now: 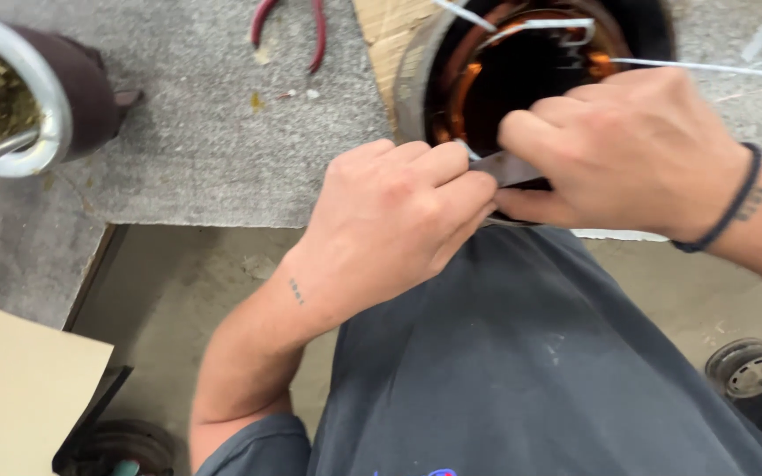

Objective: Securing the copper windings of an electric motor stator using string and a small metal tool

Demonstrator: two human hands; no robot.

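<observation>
Two hands meet at the near rim of a round motor stator (416, 84) with copper windings inside. Head view: left hand (394, 220) and right hand (619, 150) both pinch a thin grey strip (509, 167), fingers closed on it. Strip lies at the stator's edge, apparently partly inserted; seating looks unfinished. Red-handled pliers (288, 31) lie untouched on the grey mat (205, 150).

This is a workshop for repairing electric motors. The table (205, 150), covered in worn grey felt, carries a round motor stator (487, 79) with copper windings showing inside its metal shell. Red-handled pliers (288, 31) lie on the felt left of the stator. Below the table's edge is a bare concrete floor (178, 282) with a caster wheel (747, 370).
</observation>
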